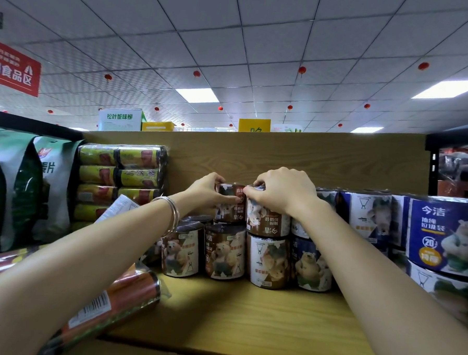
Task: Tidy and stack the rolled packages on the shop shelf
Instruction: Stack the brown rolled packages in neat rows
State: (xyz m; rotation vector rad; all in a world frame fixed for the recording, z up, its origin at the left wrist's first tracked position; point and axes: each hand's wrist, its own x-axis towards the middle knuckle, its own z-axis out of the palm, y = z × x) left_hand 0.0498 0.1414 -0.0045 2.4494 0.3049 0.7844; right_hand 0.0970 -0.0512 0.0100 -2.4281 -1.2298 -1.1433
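Note:
Two brown bear-label rolls stand upside down on the upper tier of a stack on the wooden shelf (247, 319). My left hand (206, 193) grips the left upper roll (230, 208) from its left side. My right hand (283, 192) is closed over the top of the right upper roll (265, 222). Beneath them stands a row of upright brown rolls (223, 254), with a dark blue bear roll (311, 265) at the row's right end. A metal bangle circles my left wrist.
Blue-label rolls (441, 237) are stacked at the right. Yellow-green long rolls (119, 176) are piled at the back left beside green-and-white bags (23, 188). Orange long rolls (118, 301) lie at the front left, under my left forearm. A wooden back panel (282, 158) closes the shelf.

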